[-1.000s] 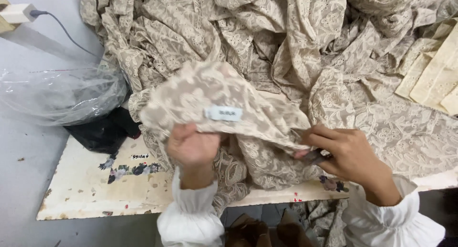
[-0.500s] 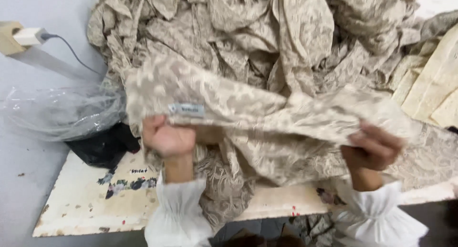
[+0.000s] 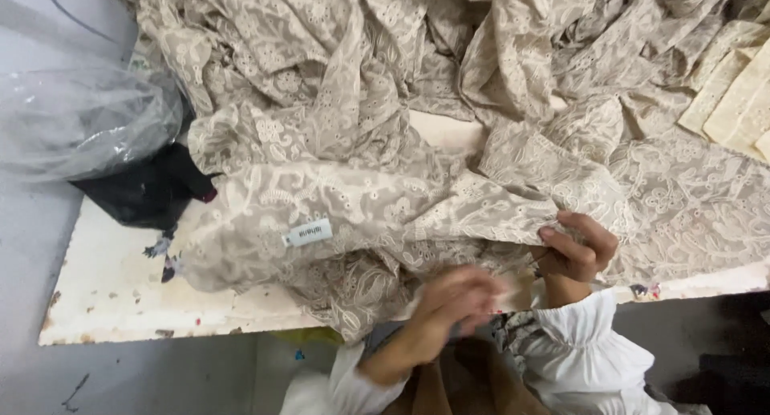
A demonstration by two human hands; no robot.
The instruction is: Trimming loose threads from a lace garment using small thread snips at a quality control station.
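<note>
A beige lace-patterned garment [image 3: 345, 222] with a small white label [image 3: 309, 233] lies spread on the worn white table [image 3: 120, 295], in front of a big heap of the same fabric [image 3: 449, 70]. My right hand [image 3: 576, 251] pinches the garment's right edge at the table's front. My left hand [image 3: 457, 299] is blurred just below the garment's lower edge, close to the right hand. Whether it grips the cloth cannot be made out. Both wrists wear white gathered cuffs.
A clear plastic bag [image 3: 80, 118] and a black bundle [image 3: 152, 190] sit at the table's left end. Folded cream pieces [image 3: 738, 94] are stacked at the far right. Grey floor lies left of and below the table.
My left hand has left the labelled part and moved right, toward the right hand. The garment, held up before, now lies flat on the table.
</note>
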